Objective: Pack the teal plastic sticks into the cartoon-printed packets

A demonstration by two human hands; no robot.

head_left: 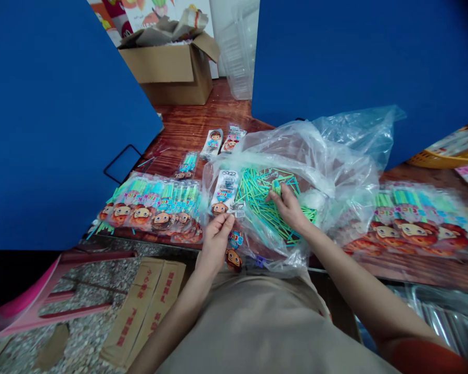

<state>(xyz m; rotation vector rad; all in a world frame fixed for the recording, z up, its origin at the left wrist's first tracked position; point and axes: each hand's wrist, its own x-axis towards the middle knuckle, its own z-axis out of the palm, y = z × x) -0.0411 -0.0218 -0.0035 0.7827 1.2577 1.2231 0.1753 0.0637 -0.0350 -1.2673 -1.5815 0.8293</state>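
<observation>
A large clear plastic bag (pixel 327 156) lies open on the table, with many green and blue sticks (pixel 263 202) loose inside it. My right hand (pixel 290 208) is over these sticks, its fingers closed round a small bundle of them (pixel 276 186). Left of the sticks, my left hand (pixel 218 236) pinches the edge of a small clear packet (pixel 235 240) printed with a cartoon face. Just above that hand lies another cartoon packet (pixel 223 192). Filled packets of sticks overlap in a row at the left (pixel 156 208), and more lie at the right (pixel 417 218).
Blue panels stand at the left (pixel 62 114) and right (pixel 359 62). An open cardboard box (pixel 171 72) sits at the back of the wooden table (pixel 183 122). A pink stool (pixel 42 296) and flattened cardboard (pixel 140 311) are below, left.
</observation>
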